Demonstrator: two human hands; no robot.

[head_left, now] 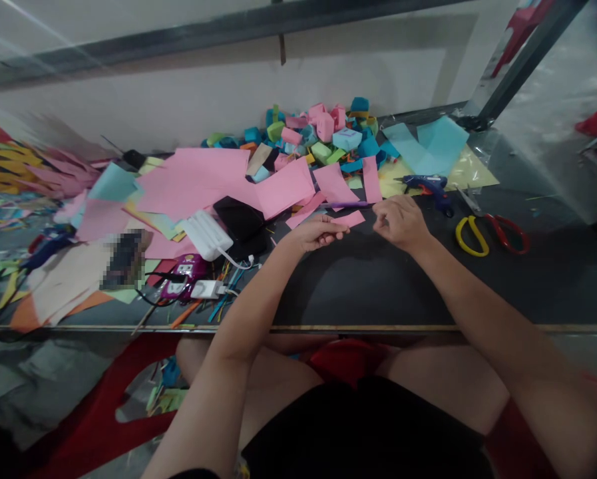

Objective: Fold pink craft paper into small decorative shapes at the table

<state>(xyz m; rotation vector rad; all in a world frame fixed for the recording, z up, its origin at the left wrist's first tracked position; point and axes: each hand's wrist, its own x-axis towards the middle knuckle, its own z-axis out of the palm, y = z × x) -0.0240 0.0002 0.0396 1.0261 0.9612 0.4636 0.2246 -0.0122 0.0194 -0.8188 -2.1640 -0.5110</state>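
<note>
My left hand (321,233) pinches a small strip of pink paper (351,219) between thumb and fingers, above the dark table (358,286). Just to the right, apart from the strip, my right hand (400,221) is closed with its fingers curled; whatever may be in them is hidden. Behind both hands lies a thin purple stick (349,205), perhaps a pen. Cut pink paper pieces (335,182) are spread beyond it. A blue glue gun (428,186) rests to the right of my right hand, near scissors with one yellow and one red handle (508,234).
Folded paper pieces (323,126) in several colours are heaped along the wall. Pink sheets (193,176), a white power bank (207,234), a black pouch (243,223), a purple power strip (186,274) and cables crowd the left. Blue sheets (442,143) lie at the back right.
</note>
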